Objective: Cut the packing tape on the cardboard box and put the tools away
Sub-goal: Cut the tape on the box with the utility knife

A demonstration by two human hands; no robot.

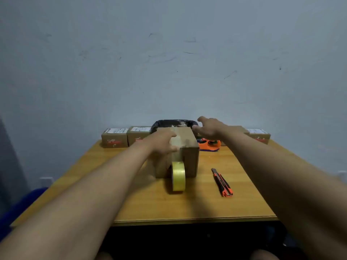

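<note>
A brown cardboard box stands in the middle of the wooden table, with clear packing tape running over its top and down its near face. A yellowish tape roll stands on edge against that face. My left hand rests on the box's top left edge, fingers curled over the tape. Spread flat, my right hand hovers at the box's far right corner, holding nothing. An orange and black utility knife lies on the table to the right of the box.
An orange tape dispenser lies behind the box on the right. A black-lined bin sits at the back by the wall. Small printed cartons line the table's far edge, with another carton at the right.
</note>
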